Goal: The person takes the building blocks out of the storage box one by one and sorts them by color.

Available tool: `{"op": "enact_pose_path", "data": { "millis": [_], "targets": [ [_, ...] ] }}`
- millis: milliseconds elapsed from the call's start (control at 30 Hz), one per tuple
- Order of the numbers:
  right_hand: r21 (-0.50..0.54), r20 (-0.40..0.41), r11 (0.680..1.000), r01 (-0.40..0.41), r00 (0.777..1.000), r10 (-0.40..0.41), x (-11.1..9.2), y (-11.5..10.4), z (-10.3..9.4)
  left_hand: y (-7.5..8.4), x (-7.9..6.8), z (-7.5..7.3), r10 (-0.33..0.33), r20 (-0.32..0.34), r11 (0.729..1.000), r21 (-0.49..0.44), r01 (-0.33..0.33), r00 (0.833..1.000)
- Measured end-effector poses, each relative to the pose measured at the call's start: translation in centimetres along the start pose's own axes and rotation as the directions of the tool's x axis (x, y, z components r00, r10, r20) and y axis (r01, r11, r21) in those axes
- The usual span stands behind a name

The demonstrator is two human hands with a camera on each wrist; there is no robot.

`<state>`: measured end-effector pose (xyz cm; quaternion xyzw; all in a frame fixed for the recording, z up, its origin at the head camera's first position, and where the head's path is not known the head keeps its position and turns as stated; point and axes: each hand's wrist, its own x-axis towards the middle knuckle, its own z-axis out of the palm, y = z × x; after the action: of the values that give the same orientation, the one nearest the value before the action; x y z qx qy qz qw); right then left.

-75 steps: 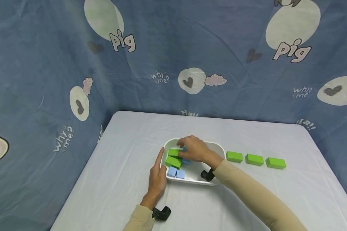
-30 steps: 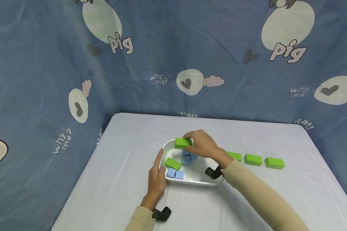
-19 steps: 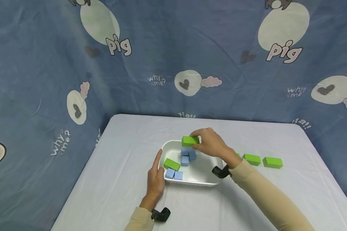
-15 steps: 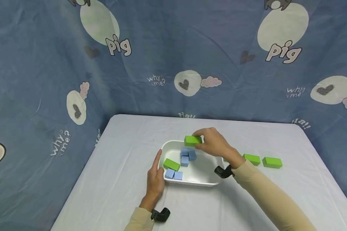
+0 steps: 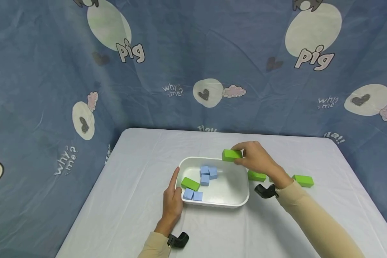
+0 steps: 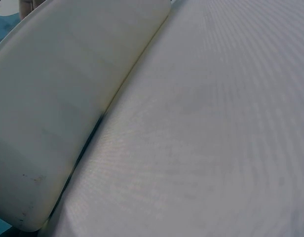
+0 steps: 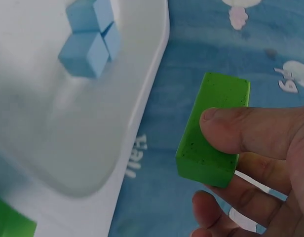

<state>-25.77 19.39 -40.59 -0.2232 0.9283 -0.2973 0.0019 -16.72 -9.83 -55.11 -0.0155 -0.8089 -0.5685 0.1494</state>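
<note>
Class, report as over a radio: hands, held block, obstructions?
Right hand pinching green block, raised. Left hand at white tray's end. Right wrist partly hiding green row.

"What stands behind the table (image 5: 132, 165)?"
"A blue backdrop (image 5: 180, 46), along the far edge and down the left side."
"Any lettering?"
"The word 'pig' (image 5: 315, 57) twice up high, 'why me?' (image 5: 173, 90) lower, 'Ha!!' (image 5: 207, 128) at the table's far edge."
"Other prints?"
"Pale ovals (image 5: 213, 87) with grey hearts, touching pink clouds (image 5: 234, 91). White cloth (image 5: 213, 229), faintly creased, covers the table."
</note>
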Motion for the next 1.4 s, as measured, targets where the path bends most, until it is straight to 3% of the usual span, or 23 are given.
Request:
{"op": "enact_pose_path", "data": {
  "millis": [567, 1400],
  "targets": [
    [-0.001, -0.031, 0.993, -0.121, 0.992, 0.121, -3.7, 4.0, -3.9, 0.0, -0.1, 0.1, 0.001, 0.012, 1.000, -0.013, -0.001, 1.000],
    [-0.109, -0.067, 0.955, -0.275, 0.961, 0.269, -9.9, 10.4, -9.0, 0.0, 0.1, 0.1, -0.005, 0.009, 1.000, -0.019, 0.005, 1.000]
  ]
}}
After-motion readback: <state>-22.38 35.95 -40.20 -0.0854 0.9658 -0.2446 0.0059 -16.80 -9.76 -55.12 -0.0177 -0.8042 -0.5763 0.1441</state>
